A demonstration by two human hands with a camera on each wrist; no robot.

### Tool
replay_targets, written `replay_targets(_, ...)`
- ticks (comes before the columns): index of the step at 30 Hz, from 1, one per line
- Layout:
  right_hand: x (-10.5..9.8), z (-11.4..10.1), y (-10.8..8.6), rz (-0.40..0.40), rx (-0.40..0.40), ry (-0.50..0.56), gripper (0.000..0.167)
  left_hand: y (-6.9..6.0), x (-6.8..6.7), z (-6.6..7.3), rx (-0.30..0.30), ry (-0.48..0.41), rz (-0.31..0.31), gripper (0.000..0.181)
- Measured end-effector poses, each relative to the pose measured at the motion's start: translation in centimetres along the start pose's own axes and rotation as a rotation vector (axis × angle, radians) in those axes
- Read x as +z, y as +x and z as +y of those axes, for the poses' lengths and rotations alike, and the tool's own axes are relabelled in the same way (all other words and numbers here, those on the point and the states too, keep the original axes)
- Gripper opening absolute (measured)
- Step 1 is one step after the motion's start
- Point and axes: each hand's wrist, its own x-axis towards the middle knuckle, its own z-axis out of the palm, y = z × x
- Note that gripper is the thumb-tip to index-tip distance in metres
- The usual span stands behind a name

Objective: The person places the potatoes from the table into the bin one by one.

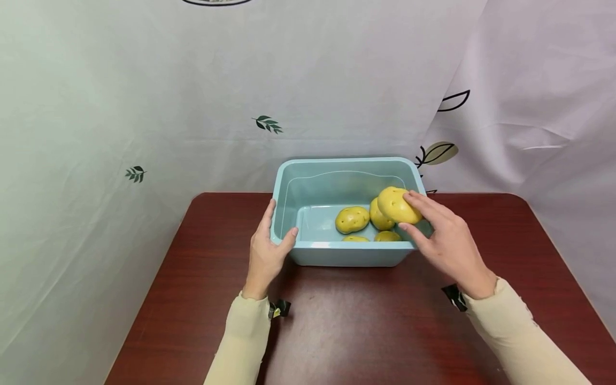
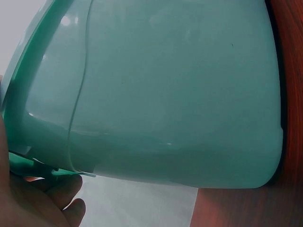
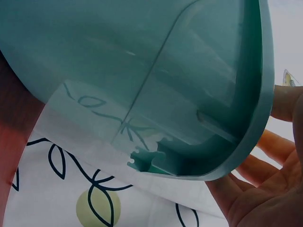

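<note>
A light blue plastic bin [image 1: 344,256] stands at the back of the table. My left hand [image 1: 267,256] grips its left end, thumb over the rim and fingers along the outside. In the left wrist view, the bin's outer wall [image 2: 180,94] fills most of the picture, with curled fingers [image 2: 66,193] under the rim. My right hand [image 1: 449,243] holds a yellow potato [image 1: 394,205] between thumb and fingers above the bin's right side. Several more potatoes [image 1: 352,220] lie inside, partly hidden by the front wall. From the right wrist, the hand [image 3: 265,189] shows beyond the rim; the potato is hidden.
The dark red-brown table [image 1: 337,321] extends in front of the bin and to both sides. A pale cloth [image 1: 337,80] with leaf prints hangs right behind the table's back edge and along its sides.
</note>
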Motion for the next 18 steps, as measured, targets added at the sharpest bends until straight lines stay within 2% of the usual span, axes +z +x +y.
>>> replay_targets(6, 0.24, -0.05, 0.34, -0.056, -0.003, -0.021, 0.062, 0.01, 0.10, -0.03, 0.002, 0.000, 0.002, 0.077)
replay_targets(18, 0.68, 0.02, 0.62, -0.072, -0.059, -0.045, 0.056, 0.05, 0.14, -0.12, 0.005, -0.001, 0.011, 0.076)
